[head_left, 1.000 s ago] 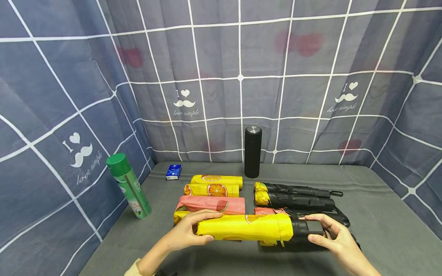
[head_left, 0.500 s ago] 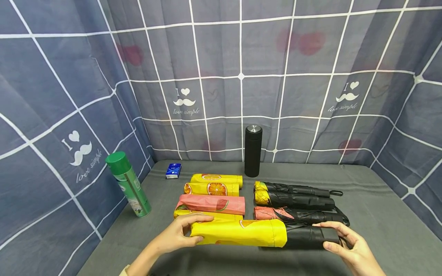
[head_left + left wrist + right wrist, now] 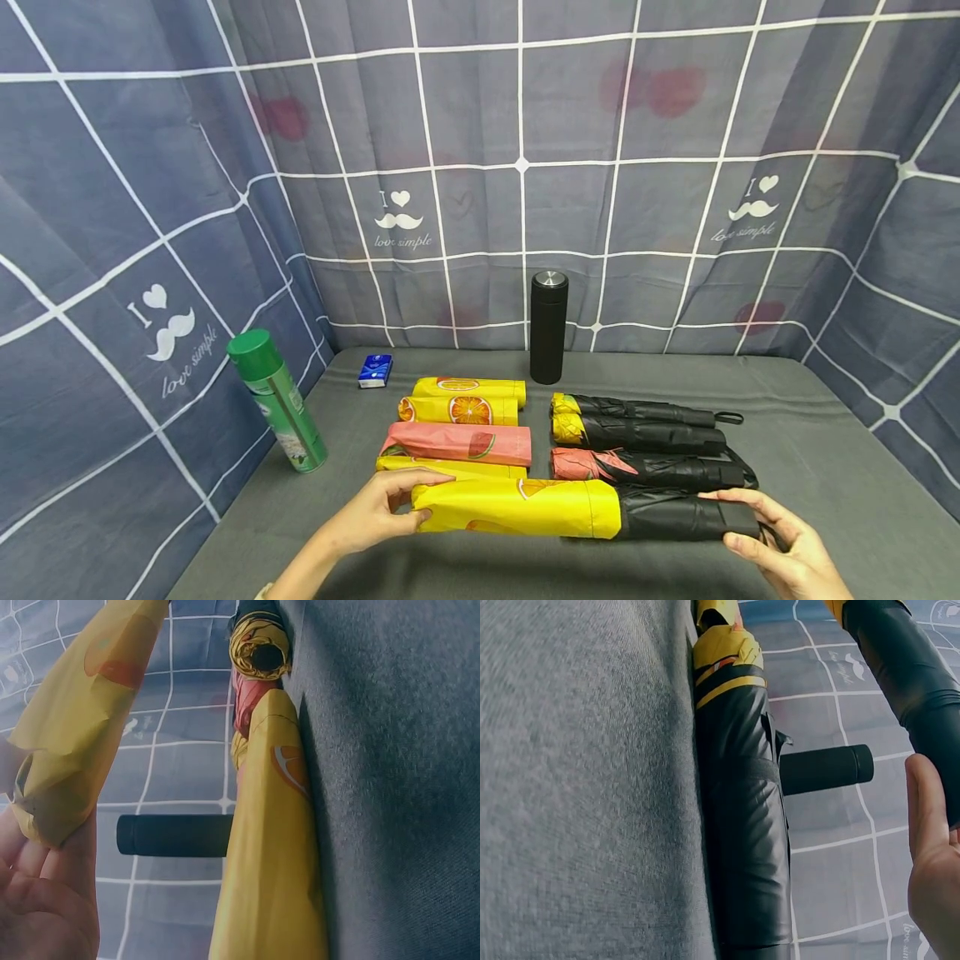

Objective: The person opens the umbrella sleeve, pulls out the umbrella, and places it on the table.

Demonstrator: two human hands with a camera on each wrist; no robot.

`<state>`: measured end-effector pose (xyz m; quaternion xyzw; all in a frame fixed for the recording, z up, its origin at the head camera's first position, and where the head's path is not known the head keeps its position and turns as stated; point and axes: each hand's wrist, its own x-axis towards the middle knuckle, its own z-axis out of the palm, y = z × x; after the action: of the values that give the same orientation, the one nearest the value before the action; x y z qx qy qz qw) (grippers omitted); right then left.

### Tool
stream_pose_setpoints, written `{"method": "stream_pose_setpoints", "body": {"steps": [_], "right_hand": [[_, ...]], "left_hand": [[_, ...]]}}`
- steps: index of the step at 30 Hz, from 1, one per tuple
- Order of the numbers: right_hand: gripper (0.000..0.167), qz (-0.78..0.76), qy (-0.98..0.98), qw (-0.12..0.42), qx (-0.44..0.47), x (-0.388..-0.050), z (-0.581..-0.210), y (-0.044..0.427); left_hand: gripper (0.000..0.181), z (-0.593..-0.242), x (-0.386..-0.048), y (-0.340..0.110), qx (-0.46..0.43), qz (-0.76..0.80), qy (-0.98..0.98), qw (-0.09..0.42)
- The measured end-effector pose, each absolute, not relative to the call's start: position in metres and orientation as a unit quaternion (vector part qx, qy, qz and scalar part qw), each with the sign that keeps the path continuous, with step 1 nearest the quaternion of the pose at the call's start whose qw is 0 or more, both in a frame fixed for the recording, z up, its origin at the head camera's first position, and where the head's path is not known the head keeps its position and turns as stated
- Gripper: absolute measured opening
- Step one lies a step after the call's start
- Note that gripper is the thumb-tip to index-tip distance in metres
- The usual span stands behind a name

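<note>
In the head view my left hand (image 3: 378,515) grips the closed end of a yellow umbrella sleeve (image 3: 517,510) with an orange-slice print. A folded black umbrella (image 3: 686,515) sticks out of the sleeve's right end. My right hand (image 3: 787,542) pinches the umbrella's far right end, where a black strap loop hangs. Sleeve and umbrella are held level above the front of the table. The left wrist view has the palm under the crumpled sleeve end (image 3: 64,787). In the right wrist view, fingers (image 3: 928,799) lie along the black umbrella (image 3: 900,667).
Behind the hands lie several sleeves, among them a pink one (image 3: 457,443), and to their right several folded umbrellas, one red-tipped (image 3: 660,469). A black flask (image 3: 548,329) stands behind them. A green spray can (image 3: 277,400) and a small blue box (image 3: 375,372) are at left.
My right hand has moved right, and more of the black umbrella shows outside the yellow sleeve. My left hand and the sleeve have shifted slightly left and toward me.
</note>
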<state>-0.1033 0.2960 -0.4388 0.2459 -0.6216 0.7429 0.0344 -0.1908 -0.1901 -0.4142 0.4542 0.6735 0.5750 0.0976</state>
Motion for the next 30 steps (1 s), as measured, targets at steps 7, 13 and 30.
{"method": "stream_pose_setpoints", "body": {"steps": [7,13,30], "right_hand": [[0.045,0.754,-0.603,0.034,0.259,-0.103,-0.439,0.299],[0.05,0.744,-0.617,0.044,0.253,-0.099,-0.446,0.311],[0.055,0.691,-0.7,0.087,0.159,-0.09,-0.446,0.325]], "left_hand": [[0.046,-0.416,-0.191,-0.197,0.444,0.575,0.682,0.086],[0.042,-0.416,-0.189,-0.208,0.422,0.581,0.691,0.085],[0.04,-0.416,-0.188,-0.228,0.39,0.624,0.673,0.073]]}}
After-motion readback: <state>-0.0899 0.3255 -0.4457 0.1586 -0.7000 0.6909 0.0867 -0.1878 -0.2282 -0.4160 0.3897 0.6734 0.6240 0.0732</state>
